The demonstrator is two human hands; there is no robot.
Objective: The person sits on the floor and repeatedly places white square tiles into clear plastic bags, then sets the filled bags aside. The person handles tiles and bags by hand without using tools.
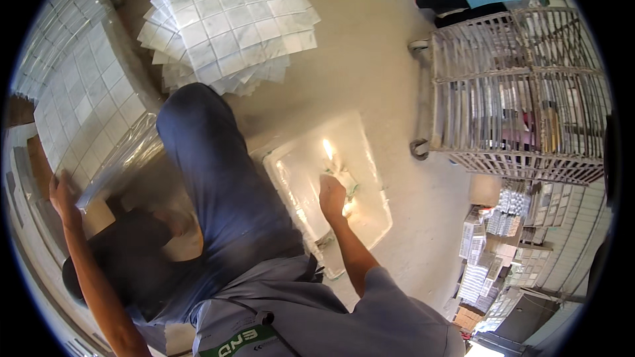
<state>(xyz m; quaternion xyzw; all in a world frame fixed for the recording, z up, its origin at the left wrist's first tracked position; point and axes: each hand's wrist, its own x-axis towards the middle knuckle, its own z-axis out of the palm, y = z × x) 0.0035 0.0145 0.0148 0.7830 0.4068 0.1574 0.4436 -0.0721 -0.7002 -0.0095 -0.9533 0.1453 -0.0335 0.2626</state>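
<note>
My right hand (332,199) reaches over a shallow white tub (377,215) on the floor. Its fingers are closed on a crumpled whitish cloth (344,178) with green edging, partly hidden by the hand and glare. My left hand (64,199) lies at the near edge of a stack of marble mosaic tile sheets (83,102), fingers stretched along that edge. Clear plastic wrap (122,155) hangs down the side of this stack.
A fanned pile of mosaic tile sheets (231,16) stands ahead. On the right is a slatted, wheeled cart (516,92); beyond it, another person (473,0) bends. Stacked cartons (473,241) line the far right. My bent knee (198,109) lies between stack and tub.
</note>
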